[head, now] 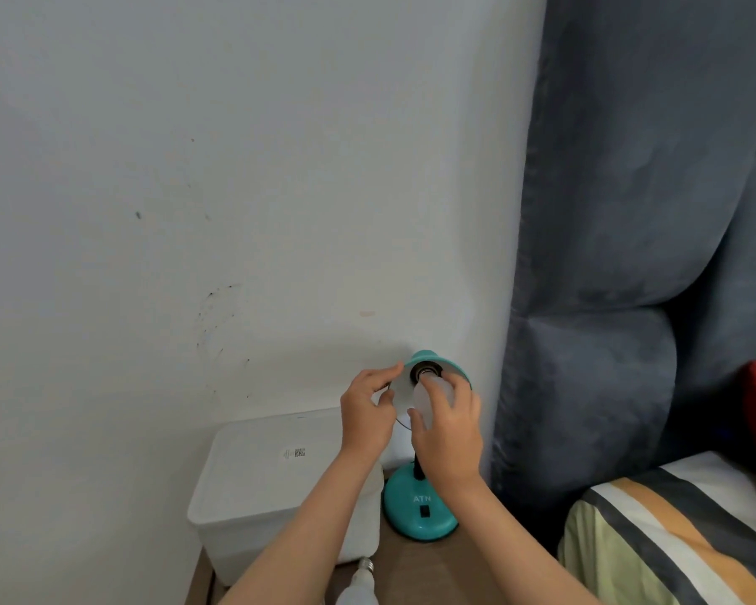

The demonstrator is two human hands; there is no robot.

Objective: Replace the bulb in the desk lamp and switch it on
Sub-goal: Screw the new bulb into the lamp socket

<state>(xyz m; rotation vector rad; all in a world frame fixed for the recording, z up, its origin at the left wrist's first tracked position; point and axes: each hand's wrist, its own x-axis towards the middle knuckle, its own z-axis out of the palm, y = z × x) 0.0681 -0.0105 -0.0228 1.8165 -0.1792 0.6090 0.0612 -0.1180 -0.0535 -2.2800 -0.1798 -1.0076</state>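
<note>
Head view: the desk lamp [420,508] stands on the tabletop [415,569], its shade [428,358] tilted toward the camera. Inside the shade, the right hand [448,443] has its fingers [415,419] wrapped around the bulb [431,397], whose base meets the socket. Left of the shade, the left hand [367,419] pinches the rim between thumb and fingers. A second bulb [359,585] lies on the tabletop in front of the lamp. The bulb appears light, smooth and fragile; grip the wide body gently

Two bulbs [433,399] [359,582]; one lamp [422,508]; one white box [271,482]; two hands [367,417] [448,443].
</note>
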